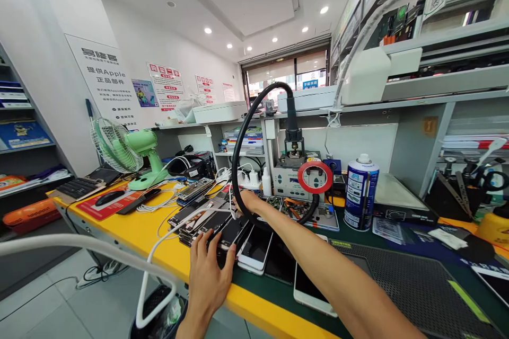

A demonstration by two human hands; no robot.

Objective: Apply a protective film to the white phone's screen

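a long yellow-topped workbench (139,235) with a dark green mat (278,302) toward its right side fills a shop interior, beneath a grey-white shelf (421,85) running along its back. a pale green desk fan (145,140) with a wire cage stands at the far left end. on the right, a black perforated rectangular pad (409,280) lies flat. a thick black hose (237,153) arches up and over, before a grey boxy control unit (280,185) with a front panel. a blue-and-white spray can (361,193) stands upright right of the unit.

at center, dark flat phone-like panels (230,230) lie piled on the bench, between a person's two bare hands. the left hand (210,270) meets the pile's near edge, its fingers spread and thumb held apart. the right hand (247,202) reaches to the pile's far side, partly behind the hose; whether its fingers grip anything cannot be told. just beside the pile lies a white-framed phone (258,249) with a dark screen; another white-edged phone (312,288) lies partly under the line of the right forearm. a red ring (315,176) shows in front of the unit.
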